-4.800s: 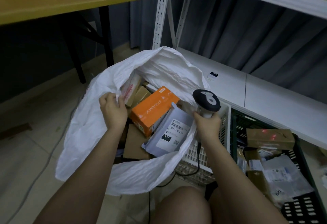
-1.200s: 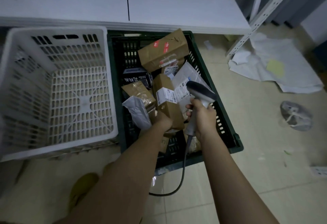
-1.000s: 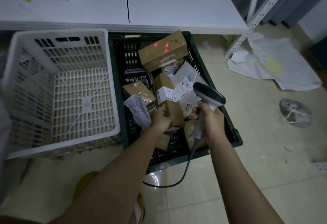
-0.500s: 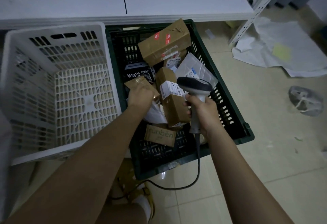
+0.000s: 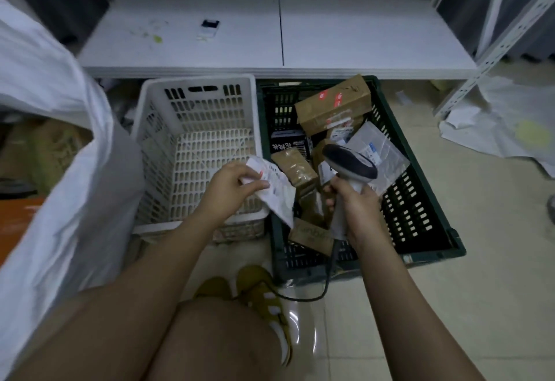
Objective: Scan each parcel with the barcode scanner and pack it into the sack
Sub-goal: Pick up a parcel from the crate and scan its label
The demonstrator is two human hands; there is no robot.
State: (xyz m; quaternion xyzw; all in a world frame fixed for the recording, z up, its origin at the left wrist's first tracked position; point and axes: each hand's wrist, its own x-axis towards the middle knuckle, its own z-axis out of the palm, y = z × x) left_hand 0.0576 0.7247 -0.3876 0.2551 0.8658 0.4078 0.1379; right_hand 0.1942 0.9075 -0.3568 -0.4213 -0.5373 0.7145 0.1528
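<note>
1. The left hand sits at the centre of the frame, its grip pinched between thumb and fingers on a soft white parcel with a printed label; the parcel hangs over the seam between the two crates
2. The right hand has its grip curled round the handle of the barcode scanner, whose dark head points toward the upper left, just beside the white parcel; its cable loops down to the floor at lower centre
3. The dark green crate, right of centre, holds brown cardboard boxes, a large brown box with red stickers leaning at its far end, a black package and a clear plastic mailer
4. The white plastic crate stands touching the green crate's left side
5. The white sack fills the left edge of the frame, with an orange box showing inside it
6. A white shelf runs across the top, above both crates
7. A bare knee and yellow-brown shoes show at the bottom centre
</note>
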